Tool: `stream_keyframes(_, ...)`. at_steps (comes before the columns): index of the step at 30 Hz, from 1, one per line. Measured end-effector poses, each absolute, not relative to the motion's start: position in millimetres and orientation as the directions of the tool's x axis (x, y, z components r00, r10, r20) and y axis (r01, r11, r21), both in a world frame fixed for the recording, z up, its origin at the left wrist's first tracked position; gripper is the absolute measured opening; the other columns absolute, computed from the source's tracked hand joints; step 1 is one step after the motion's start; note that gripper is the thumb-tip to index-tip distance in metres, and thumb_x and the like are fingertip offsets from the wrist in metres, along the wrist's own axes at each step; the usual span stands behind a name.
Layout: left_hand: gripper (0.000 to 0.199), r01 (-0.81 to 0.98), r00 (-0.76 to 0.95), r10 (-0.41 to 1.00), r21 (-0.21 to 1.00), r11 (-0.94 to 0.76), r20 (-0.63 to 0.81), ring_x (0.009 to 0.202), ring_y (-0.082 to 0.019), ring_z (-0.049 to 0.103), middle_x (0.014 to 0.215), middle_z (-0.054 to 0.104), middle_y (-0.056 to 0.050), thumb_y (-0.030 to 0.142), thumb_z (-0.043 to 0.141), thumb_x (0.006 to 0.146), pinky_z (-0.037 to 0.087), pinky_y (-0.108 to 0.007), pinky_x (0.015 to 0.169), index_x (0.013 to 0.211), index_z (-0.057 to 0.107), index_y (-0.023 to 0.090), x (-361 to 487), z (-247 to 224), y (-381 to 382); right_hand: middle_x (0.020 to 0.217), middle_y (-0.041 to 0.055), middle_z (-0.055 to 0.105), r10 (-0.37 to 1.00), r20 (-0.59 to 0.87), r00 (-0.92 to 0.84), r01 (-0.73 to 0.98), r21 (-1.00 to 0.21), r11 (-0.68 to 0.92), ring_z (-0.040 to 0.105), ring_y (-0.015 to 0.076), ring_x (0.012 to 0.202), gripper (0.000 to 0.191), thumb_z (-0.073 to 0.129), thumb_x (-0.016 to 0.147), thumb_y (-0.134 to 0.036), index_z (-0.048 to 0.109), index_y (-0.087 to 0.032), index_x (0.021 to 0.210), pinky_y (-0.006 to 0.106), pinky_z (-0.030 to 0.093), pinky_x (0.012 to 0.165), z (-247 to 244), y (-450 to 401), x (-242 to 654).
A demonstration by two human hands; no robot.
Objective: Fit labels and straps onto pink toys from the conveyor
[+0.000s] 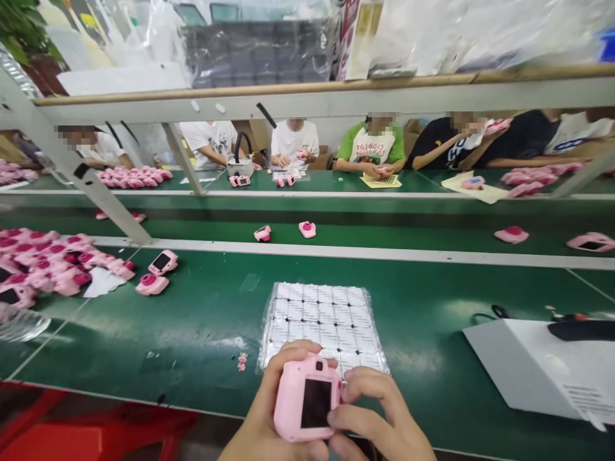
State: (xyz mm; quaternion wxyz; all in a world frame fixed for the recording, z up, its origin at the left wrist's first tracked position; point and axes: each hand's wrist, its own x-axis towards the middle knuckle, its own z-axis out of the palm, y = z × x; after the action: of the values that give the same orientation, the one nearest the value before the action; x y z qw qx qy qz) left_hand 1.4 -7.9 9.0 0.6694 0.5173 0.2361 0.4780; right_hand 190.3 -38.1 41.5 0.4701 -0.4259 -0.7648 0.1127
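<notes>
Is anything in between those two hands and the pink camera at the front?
Nothing visible is. The left hand grips the pink camera directly, and the right hand's fingers are right at its screen side, apparently touching. The plastic-wrapped white grid lies beyond the camera on the green table, not between.

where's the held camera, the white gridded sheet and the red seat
Held camera (pixel 313 400): head view, on its dark screen.
White gridded sheet (pixel 320 315): head view, near its middle.
Red seat (pixel 52 442): head view, on its flat part.

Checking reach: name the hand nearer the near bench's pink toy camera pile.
Left. The left hand is right of the pink toy camera pile, nearer the wearer; the right hand, farther right.
</notes>
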Motion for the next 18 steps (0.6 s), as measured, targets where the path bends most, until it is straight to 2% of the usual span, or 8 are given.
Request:
stream_keyframes(2, 0.069, -0.435, 0.452, 0.861, 0.900, -0.014, 0.232, 0.124, -0.033, 0.051, 0.138, 0.040, -0.007, 0.037, 0.084, 0.070, 0.047, -0.048, 0.102, 0.129, 0.048, 0.040, 0, 10, -10, 0.086, 0.0048, 0.062, 0.743, 0.637, -0.203, 0.538, -0.561, 0.628, 0.064, 0.0201, 0.087, 0.014, 0.065, 0.086, -0.022, 0.067, -0.029, 0.098, 0.031, 0.059, 0.074, 42, -39, 190)
stream_keyframes(7, 0.068, -0.387, 0.470, 0.850, 0.921, -0.042, 0.236, 0.128, -0.034, 0.046, 0.137, 0.037, -0.006, 0.037, 0.082, 0.072, 0.041, -0.051, 0.107, 0.130, 0.046, 0.040, -4, 10, -12, 0.078, 0.0025, 0.059, 0.709, 0.675, -0.204, 0.532, -0.531, 0.659, 0.062, 0.0175, 0.079, 0.008, 0.063, 0.088, -0.021, 0.064, -0.026, 0.094, 0.028, 0.057, 0.069, 40, -42, 184)
stream_keyframes(10, 0.067, -0.335, 0.517, 0.830, 0.942, -0.029, 0.210, 0.130, -0.035, 0.044, 0.137, 0.037, -0.006, 0.037, 0.081, 0.073, 0.039, -0.052, 0.108, 0.130, 0.045, 0.040, -5, 11, -13, 0.076, 0.0018, 0.059, 0.776, 0.588, -0.226, 0.489, -0.621, 0.613, 0.061, 0.0162, 0.078, 0.004, 0.062, 0.091, -0.026, 0.061, -0.025, 0.087, 0.026, 0.058, 0.069, 40, -45, 184)
stream_keyframes(12, 0.067, -0.330, 0.528, 0.821, 0.943, -0.035, 0.216, 0.127, -0.034, 0.046, 0.135, 0.038, -0.007, 0.039, 0.080, 0.073, 0.042, -0.050, 0.105, 0.130, 0.044, 0.040, -5, 12, -14, 0.078, 0.0022, 0.061, 0.794, 0.569, -0.213, 0.482, -0.646, 0.592, 0.062, 0.0163, 0.079, 0.003, 0.061, 0.091, -0.028, 0.062, -0.026, 0.091, 0.026, 0.058, 0.068, 38, -47, 185)
stream_keyframes(16, 0.066, -0.329, 0.475, 0.836, 0.937, -0.121, 0.275, 0.125, -0.032, 0.048, 0.135, 0.037, -0.007, 0.042, 0.077, 0.076, 0.044, -0.046, 0.104, 0.131, 0.042, 0.040, 1, 12, -13, 0.082, 0.0030, 0.068, 0.673, 0.725, -0.148, 0.605, -0.471, 0.641, 0.066, 0.0177, 0.077, 0.032, 0.064, 0.087, -0.018, 0.065, -0.027, 0.118, 0.029, 0.059, 0.072, 27, -50, 185)
stream_keyframes(18, 0.065, -0.291, 0.445, 0.850, 0.943, -0.163, 0.284, 0.129, -0.033, 0.044, 0.137, 0.036, -0.007, 0.043, 0.075, 0.077, 0.043, -0.045, 0.105, 0.132, 0.041, 0.039, 4, 11, -12, 0.078, 0.0019, 0.069, 0.632, 0.764, -0.134, 0.641, -0.420, 0.643, 0.067, 0.0173, 0.074, 0.040, 0.064, 0.085, -0.012, 0.064, -0.027, 0.122, 0.028, 0.058, 0.072, 21, -52, 182)
